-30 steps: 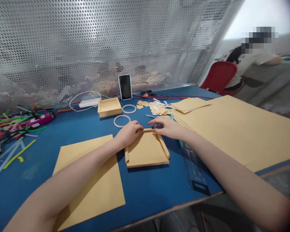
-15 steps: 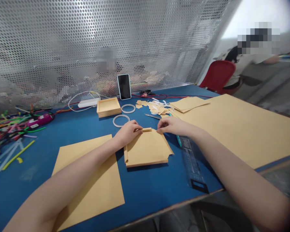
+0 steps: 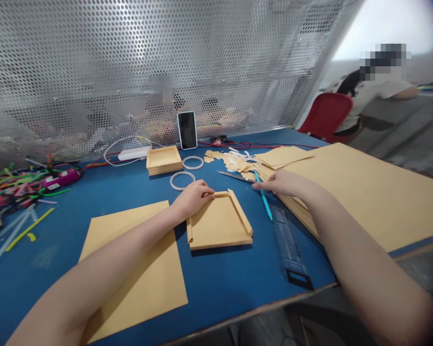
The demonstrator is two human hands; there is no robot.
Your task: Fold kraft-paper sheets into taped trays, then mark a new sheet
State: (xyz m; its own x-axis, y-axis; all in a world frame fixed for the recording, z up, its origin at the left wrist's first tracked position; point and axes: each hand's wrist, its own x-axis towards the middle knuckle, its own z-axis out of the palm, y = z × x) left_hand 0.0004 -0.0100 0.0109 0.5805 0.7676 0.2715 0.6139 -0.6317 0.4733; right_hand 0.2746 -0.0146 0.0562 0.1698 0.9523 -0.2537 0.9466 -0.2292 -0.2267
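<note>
A shallow tan paper tray (image 3: pixel 220 221) with folded-up edges lies on the blue table. My left hand (image 3: pixel 197 197) pinches its back edge near the back left corner. The tray's right edge stands folded up, with no hand on it. To the right of the tray, my right hand (image 3: pixel 274 183) is over a turquoise pen (image 3: pixel 264 199), its fingers together beside the handle end of a metal craft knife (image 3: pixel 234 176). Whether those fingers grip anything is hard to make out. A clear ruler (image 3: pixel 287 242) lies in front of that hand.
Left of the tray is a tan sheet (image 3: pixel 140 269); large sheets (image 3: pixel 375 192) cover the right side. Behind are stacked trays (image 3: pixel 164 160), two tape rolls (image 3: pixel 192 163), paper scraps (image 3: pixel 238 161) and a phone (image 3: pixel 187 129). A person sits beyond a red chair (image 3: pixel 326 115).
My right hand has left the tray's back right corner and moved right, to the pen and knife. The tray's right edge now stands folded up. My left hand stays on the back edge.
</note>
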